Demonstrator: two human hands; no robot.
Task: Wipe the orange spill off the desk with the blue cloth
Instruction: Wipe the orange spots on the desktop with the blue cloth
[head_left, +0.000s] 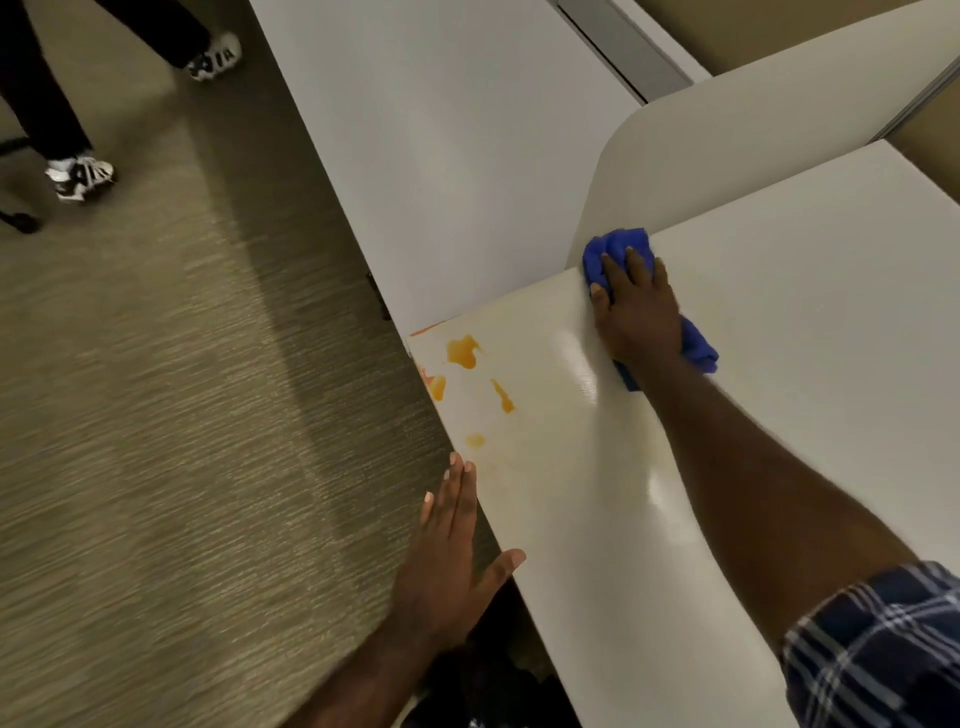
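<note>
Orange spill patches (462, 352) lie near the left corner of the white desk (779, 338), with smaller blobs toward the desk's left edge. My right hand (636, 312) presses flat on the blue cloth (618, 247) at the desk's far edge, well to the right of the patches; the cloth sticks out beyond the fingers and behind the wrist. A faint yellowish smear covers the desk between the cloth and the spill. My left hand (449, 551) is flat, fingers together, at the desk's left edge below the spill, holding nothing.
A white partition panel (441, 145) rises behind the desk's left corner, and a curved cream divider (753, 104) stands behind the cloth. Carpet (182, 389) lies to the left, where another person's legs and sneakers (80, 176) stand at the upper left.
</note>
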